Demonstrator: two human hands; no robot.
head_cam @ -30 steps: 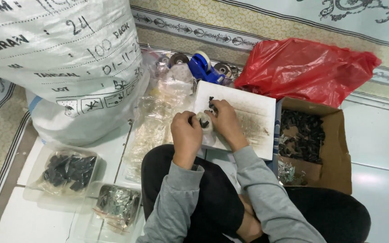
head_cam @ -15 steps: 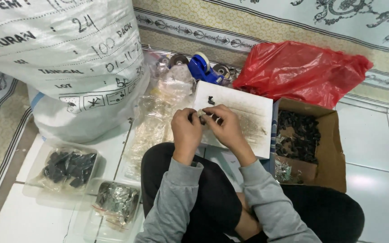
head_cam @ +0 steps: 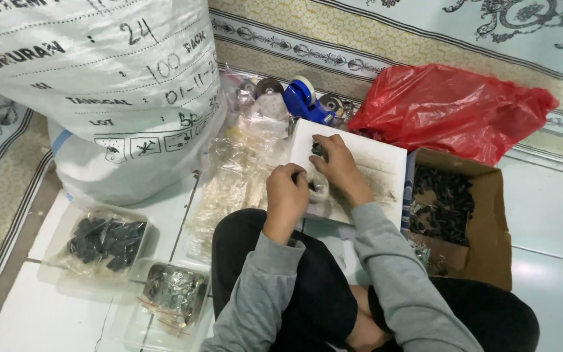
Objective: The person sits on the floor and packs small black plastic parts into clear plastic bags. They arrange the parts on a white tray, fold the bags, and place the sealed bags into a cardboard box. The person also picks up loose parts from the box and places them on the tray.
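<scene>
I sit cross-legged on the floor in grey sleeves. My left hand (head_cam: 288,194) is closed around a small clear plastic bag (head_cam: 319,188) with dark pieces in it, held just above a white board (head_cam: 386,171). My right hand (head_cam: 337,166) rests on that board, fingers stretched to a small heap of black parts (head_cam: 318,150) near its far edge. The two hands almost touch at the bag.
A big white woven sack (head_cam: 99,85) stands at the left. A pile of clear bags (head_cam: 239,169), a blue tape dispenser (head_cam: 304,101), a red plastic bag (head_cam: 451,111), a cardboard box of black parts (head_cam: 451,208) and two clear trays (head_cam: 102,238) (head_cam: 171,296) surround me.
My right hand has left the little bag and reached forward across the white board to the black parts. My left hand stays closed on the bag.
</scene>
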